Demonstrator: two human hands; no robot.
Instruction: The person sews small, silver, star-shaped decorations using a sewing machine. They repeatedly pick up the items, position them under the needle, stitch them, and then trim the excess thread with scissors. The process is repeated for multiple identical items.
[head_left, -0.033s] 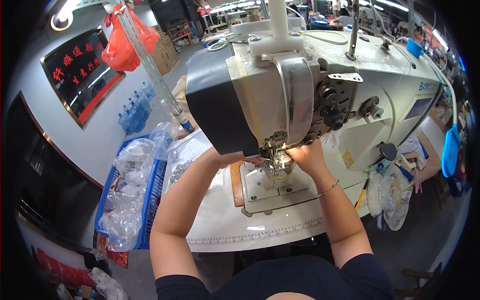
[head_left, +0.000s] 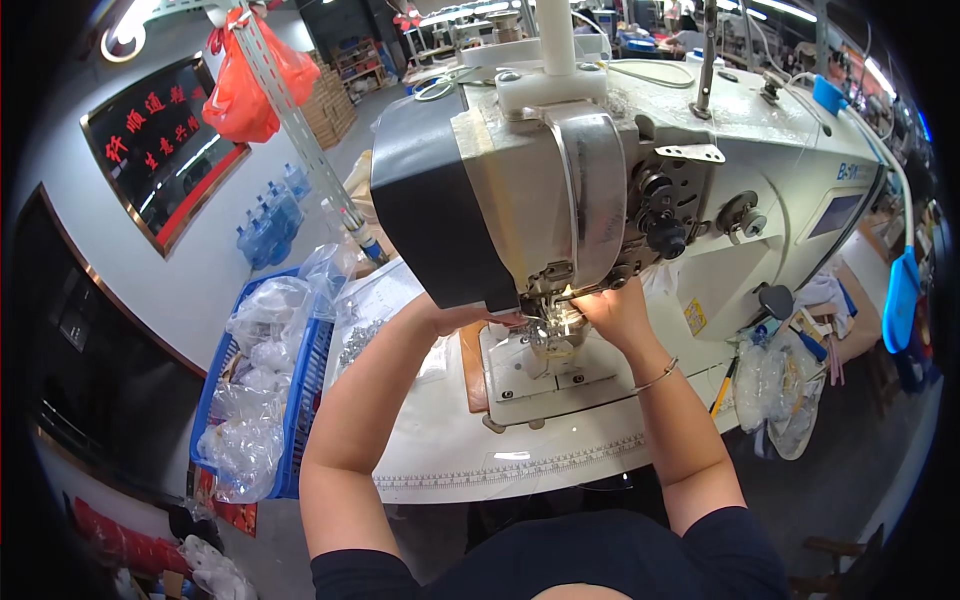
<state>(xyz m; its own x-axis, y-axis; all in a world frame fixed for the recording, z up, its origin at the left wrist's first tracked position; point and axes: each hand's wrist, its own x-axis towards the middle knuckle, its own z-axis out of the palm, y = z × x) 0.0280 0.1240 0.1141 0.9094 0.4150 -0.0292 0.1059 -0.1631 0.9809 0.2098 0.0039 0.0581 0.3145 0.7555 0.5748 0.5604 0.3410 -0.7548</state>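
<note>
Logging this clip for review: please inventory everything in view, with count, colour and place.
sewing machine: one, white and black, centre
table: one, white, under the sewing machine
small parts: many, silvery, table's left side
basket: one, blue, left of the table
plastic bags: several, clear, in the basket
hanging bag: one, red, upper left
framed board: one, black and red, left wall
water bottles: several, blue, beside that wall
boxes: several, brown, stacked in the background
paddle-shaped thing: one, blue, hanging right
background clutter: uncountable, mixed colours, upper right
bracelet: one, silvery, right arm
left hand, right hand: one each, bare, at the sewing machine
</note>
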